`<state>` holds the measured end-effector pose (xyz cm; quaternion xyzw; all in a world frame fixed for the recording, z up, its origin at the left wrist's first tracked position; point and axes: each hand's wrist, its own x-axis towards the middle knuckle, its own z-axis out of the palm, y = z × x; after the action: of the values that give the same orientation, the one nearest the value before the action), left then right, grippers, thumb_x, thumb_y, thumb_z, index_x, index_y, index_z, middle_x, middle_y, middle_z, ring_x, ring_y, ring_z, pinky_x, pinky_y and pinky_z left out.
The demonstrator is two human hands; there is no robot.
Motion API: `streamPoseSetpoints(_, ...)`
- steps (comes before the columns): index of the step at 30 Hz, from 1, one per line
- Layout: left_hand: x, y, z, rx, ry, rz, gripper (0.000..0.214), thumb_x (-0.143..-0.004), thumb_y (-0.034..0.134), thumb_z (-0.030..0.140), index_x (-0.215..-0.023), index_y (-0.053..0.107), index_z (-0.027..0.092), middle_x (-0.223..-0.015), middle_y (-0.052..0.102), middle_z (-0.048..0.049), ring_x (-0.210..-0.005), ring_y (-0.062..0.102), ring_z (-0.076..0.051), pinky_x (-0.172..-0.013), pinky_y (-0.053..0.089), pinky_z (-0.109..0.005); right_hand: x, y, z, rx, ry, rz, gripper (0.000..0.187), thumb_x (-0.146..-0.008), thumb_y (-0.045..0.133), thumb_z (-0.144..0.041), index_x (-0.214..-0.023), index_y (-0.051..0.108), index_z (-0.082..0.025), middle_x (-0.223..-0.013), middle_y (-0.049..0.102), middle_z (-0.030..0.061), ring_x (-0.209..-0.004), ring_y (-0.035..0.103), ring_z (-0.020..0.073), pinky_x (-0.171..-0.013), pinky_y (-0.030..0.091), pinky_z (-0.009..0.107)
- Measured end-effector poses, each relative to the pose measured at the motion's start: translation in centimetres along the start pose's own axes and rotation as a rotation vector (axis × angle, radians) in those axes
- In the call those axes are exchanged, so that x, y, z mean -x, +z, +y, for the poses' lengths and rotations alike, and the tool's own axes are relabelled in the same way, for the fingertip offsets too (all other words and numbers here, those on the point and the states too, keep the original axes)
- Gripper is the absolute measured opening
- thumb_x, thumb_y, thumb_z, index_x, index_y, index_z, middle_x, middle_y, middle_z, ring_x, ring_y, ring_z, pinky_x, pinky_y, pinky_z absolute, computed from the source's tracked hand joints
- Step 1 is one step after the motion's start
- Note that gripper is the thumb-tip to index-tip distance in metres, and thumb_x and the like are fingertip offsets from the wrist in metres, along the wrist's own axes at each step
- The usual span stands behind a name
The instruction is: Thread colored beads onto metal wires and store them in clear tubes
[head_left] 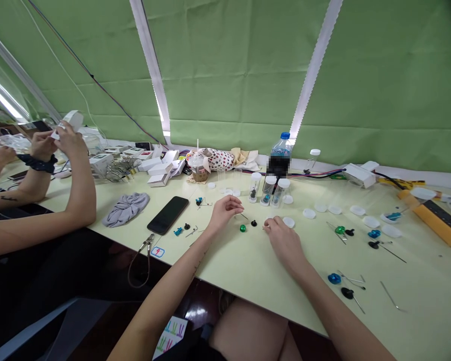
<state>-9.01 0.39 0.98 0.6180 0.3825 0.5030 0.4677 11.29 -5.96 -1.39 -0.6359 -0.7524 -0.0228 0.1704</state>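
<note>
My left hand (225,209) rests on the pale table (248,265) with its fingers curled, pinching a thin metal pin near its fingertips. Just right of it lie a small green knob (242,228) and a small black knob (253,223). My right hand (283,241) lies knuckles up beside them, fingertips pinched together near a white cap (288,222); what they hold is too small to name. Three clear vials with white caps (268,190) stand behind the hands.
A black phone (168,214), grey scrunchie (127,208) and small white boxes (160,170) lie left. White caps, blue, green and black knobs with pins scatter right (346,235). A water bottle (280,153) stands at the back. Another person's arms (60,165) work at far left.
</note>
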Motion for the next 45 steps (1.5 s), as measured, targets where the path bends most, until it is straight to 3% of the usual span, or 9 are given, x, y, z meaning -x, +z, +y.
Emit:
streamPoseSetpoints(13, 0.3, 0.4, 0.2, 0.237, -0.121, -0.086, 0.028, -0.057, 0.078, 0.028, -0.075, 0.064, 0.012, -0.069, 0.063, -0.0029, -0.064, 0.057, -0.011, -0.066, 0.047, -0.025, 0.2, -0.2, 0.0, -0.031, -0.064, -0.108, 0.016, -0.091, 0.036, -0.018, -0.082, 0.050, -0.020, -0.086, 0.053, 0.0051, -0.064, 0.052, 0.0145, -0.055, 0.027, 0.027)
streamPoseSetpoints(18, 0.5, 0.7, 0.4, 0.285, -0.085, -0.104, 0.029, -0.056, 0.079, 0.023, -0.075, 0.061, 0.012, -0.071, 0.064, -0.0027, -0.067, 0.060, -0.011, -0.070, 0.048, -0.027, -0.3, -1.1, -0.5, -0.400, 0.024, -0.073, 0.017, -0.090, 0.034, -0.020, -0.090, 0.051, -0.021, -0.076, 0.059, 0.0015, -0.069, 0.055, 0.0159, -0.061, 0.035, 0.026)
streamPoseSetpoints(21, 0.7, 0.9, 0.6, 0.291, -0.077, -0.123, 0.030, -0.056, 0.079, 0.022, -0.075, 0.059, 0.012, -0.072, 0.066, -0.0041, -0.068, 0.062, -0.013, -0.071, 0.049, -0.029, -0.5, -1.9, -1.0, -0.677, 0.018, 0.037, 0.019, -0.089, 0.039, -0.030, -0.096, 0.055, -0.021, -0.079, 0.063, 0.0023, -0.075, 0.057, 0.0167, -0.067, 0.040, 0.028)
streamPoseSetpoints(27, 0.9, 1.3, 1.0, 0.257, -0.086, -0.156, 0.029, -0.062, 0.075, 0.027, -0.079, 0.057, 0.012, -0.073, 0.068, -0.0067, -0.066, 0.064, -0.015, -0.068, 0.050, -0.031, -0.1, -2.6, -1.7, -0.950, 0.001, 0.182, 0.026, -0.088, 0.046, -0.042, -0.084, 0.058, -0.019, -0.073, 0.060, 0.0021, -0.055, 0.047, 0.0117, -0.052, 0.040, 0.024)
streamPoseSetpoints(32, 1.0, 1.5, 1.0, 0.264, -0.078, -0.197, 0.025, -0.065, 0.073, 0.027, -0.077, 0.059, 0.011, -0.072, 0.068, -0.0070, -0.063, 0.063, -0.015, -0.064, 0.050, -0.028, 0.4, -2.6, -2.2, -0.975, -0.062, 0.190, 0.024, -0.089, 0.047, -0.039, -0.082, 0.058, -0.019, -0.072, 0.058, 0.0016, -0.055, 0.048, 0.0104, -0.050, 0.042, 0.023)
streamPoseSetpoints(40, 1.2, 1.7, 1.1, 0.265, -0.059, -0.244, 0.026, -0.058, 0.078, 0.021, -0.076, 0.062, 0.009, -0.069, 0.066, -0.0048, -0.062, 0.062, -0.012, -0.061, 0.049, -0.024, 0.8, -1.8, -2.4, -0.983, -0.197, 0.197, 0.016, -0.090, 0.047, -0.033, -0.087, 0.058, -0.021, -0.074, 0.056, 0.0014, -0.054, 0.053, 0.0106, -0.047, 0.047, 0.024)
streamPoseSetpoints(45, 1.4, 1.8, 1.4, 0.259, -0.073, -0.281, 0.025, -0.058, 0.078, 0.020, -0.076, 0.063, 0.010, -0.070, 0.066, -0.0051, -0.063, 0.063, -0.013, -0.060, 0.049, -0.024, 0.7, -1.7, -2.3, -0.982, -0.203, 0.186, 0.013, -0.090, 0.047, -0.029, -0.089, 0.057, -0.022, -0.075, 0.055, 0.0011, -0.054, 0.053, 0.0100, -0.046, 0.047, 0.023)
